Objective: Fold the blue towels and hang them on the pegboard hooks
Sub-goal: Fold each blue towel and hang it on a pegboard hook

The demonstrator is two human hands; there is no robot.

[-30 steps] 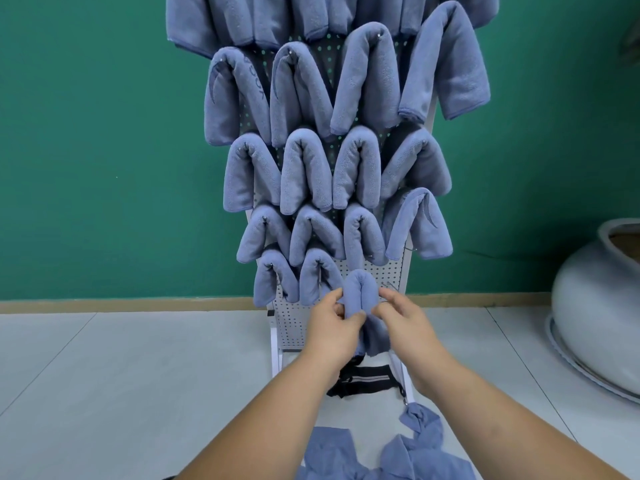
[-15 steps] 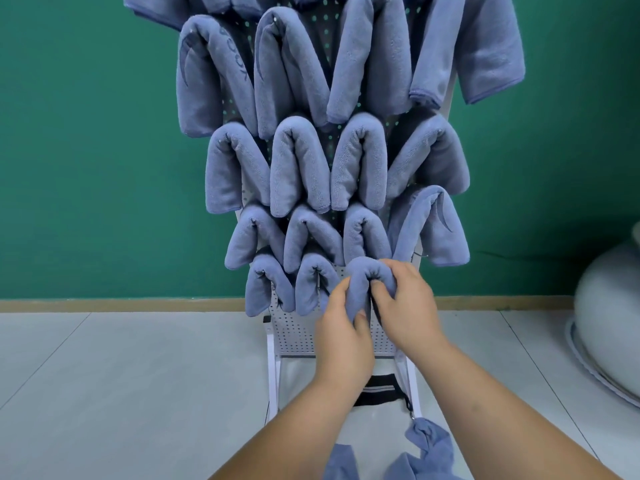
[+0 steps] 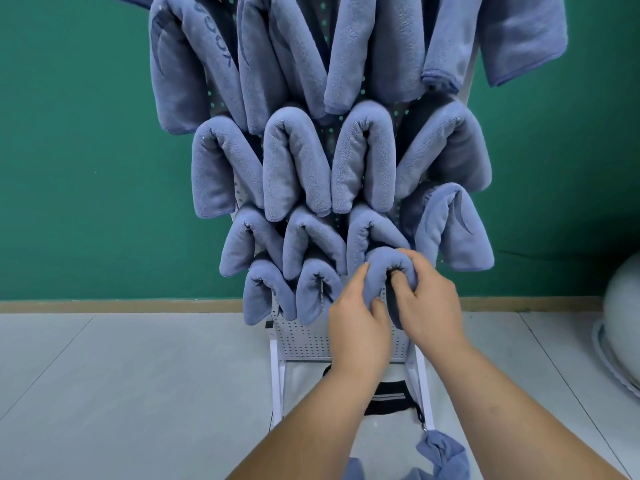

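folded towel (image 3: 386,268) – soft, light, floppy | left hand (image 3: 356,327) and right hand (image 3: 427,308) curl fingers round each leg | best held beside the fold, just above fingertips

Bright, even light; soft focus, edges bowed.

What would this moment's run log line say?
step: hang folded towel | left hand: holds it | right hand: holds it | spot: pegboard bottom row | status: not yet released
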